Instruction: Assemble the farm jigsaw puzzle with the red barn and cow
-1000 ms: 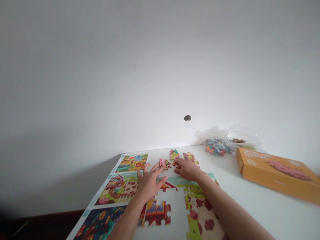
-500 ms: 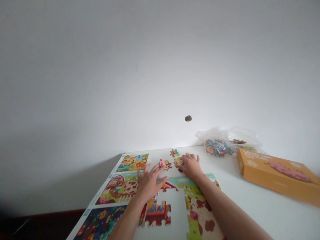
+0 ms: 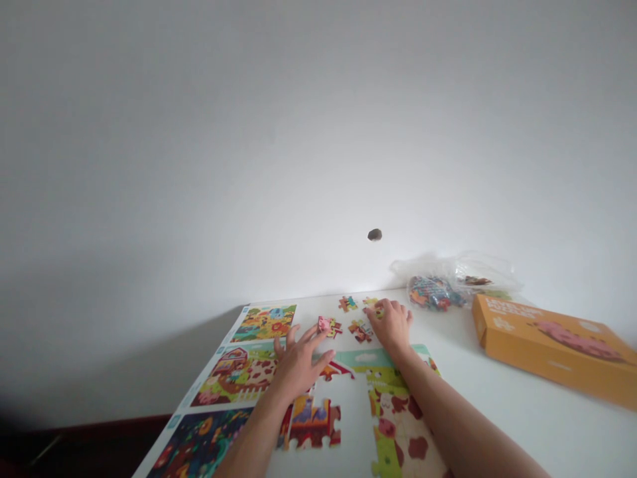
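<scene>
My left hand [image 3: 297, 365] lies with its fingers spread, its fingertips touching a pink and green puzzle piece [image 3: 330, 326]. My right hand [image 3: 391, 323] is closed, thumb and fingers pinching a greenish puzzle piece [image 3: 373, 311] at the back of the table; the fingers hide part of it. Just left of that hand lies a loose multicoloured piece [image 3: 360, 330], and another loose piece [image 3: 348, 304] is farther back. Below my hands is the partly joined puzzle, with a cow section [image 3: 402, 425] at right and a red barn section [image 3: 314, 423] at left. Bare white table shows between them.
A printed picture sheet [image 3: 236, 376] runs along the table's left edge, partly under my left forearm. Clear plastic bags of puzzle pieces [image 3: 432, 292] sit against the wall at back right. An orange puzzle box [image 3: 552, 348] lies on the right. The wall has a small hole [image 3: 375, 235].
My right hand has moved right and slightly back, uncovering the multicoloured piece it was over, and now pinches a greenish piece. My left hand has stayed in place.
</scene>
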Tool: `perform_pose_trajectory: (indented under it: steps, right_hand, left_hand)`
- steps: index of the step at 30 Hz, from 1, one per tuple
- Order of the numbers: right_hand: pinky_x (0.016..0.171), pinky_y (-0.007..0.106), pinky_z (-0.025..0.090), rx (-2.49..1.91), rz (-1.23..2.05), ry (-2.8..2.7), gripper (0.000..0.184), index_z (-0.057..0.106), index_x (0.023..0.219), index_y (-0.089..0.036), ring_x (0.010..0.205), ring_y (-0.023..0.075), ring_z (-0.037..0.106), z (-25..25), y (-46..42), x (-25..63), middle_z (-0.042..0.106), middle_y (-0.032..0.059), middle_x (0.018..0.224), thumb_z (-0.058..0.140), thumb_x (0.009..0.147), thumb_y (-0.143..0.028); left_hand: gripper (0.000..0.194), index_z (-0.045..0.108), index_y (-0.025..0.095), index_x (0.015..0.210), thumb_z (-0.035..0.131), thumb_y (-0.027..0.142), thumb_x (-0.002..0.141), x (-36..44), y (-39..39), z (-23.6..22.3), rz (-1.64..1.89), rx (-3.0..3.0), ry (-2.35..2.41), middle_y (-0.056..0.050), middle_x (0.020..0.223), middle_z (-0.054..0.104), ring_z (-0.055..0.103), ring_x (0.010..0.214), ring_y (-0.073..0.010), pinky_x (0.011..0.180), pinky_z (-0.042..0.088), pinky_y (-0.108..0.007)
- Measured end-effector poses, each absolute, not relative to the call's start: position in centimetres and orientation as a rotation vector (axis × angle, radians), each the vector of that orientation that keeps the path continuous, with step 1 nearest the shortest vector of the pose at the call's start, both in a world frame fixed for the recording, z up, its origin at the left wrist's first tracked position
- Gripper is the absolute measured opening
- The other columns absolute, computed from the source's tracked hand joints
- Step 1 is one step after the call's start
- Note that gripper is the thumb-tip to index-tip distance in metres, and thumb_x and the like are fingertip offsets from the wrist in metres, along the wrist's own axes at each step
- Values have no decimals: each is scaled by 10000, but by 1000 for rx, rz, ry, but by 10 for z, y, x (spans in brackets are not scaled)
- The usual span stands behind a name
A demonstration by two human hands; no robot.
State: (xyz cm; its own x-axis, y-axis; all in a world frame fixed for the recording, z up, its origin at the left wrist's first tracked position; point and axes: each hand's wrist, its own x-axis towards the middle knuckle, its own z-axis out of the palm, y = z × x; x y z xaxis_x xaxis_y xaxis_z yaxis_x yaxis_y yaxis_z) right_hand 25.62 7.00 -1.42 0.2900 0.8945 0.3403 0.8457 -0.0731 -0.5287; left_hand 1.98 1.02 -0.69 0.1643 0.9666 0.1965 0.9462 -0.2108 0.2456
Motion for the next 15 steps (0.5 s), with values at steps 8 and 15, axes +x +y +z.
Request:
perform_pose_trajectory:
  steps: [8, 15]
  right_hand:
    - [1029, 424, 256, -1662, 260, -1799, 283, 649, 987, -239, 1059, 263, 553, -10, 66, 251, 685, 58, 1049, 640, 842, -482]
    - [1002, 400, 266, -1379, 246, -2092, 229, 687, 845, -241, 1033, 243, 533, -14, 61, 245, 691, 29, 974, 694, 831, -469]
  left_hand:
    - [457, 554, 457, 1347, 549, 512, 894, 20, 10, -6, 488, 2358, 1925, 22, 1453, 544, 307, 1388, -405, 1107, 109, -708]
    - [468, 559, 435, 1353, 561, 507, 890, 19, 12, -8, 502, 2378, 1934, 9, 1447, 550, 315, 1382, -413, 1107, 117, -704]
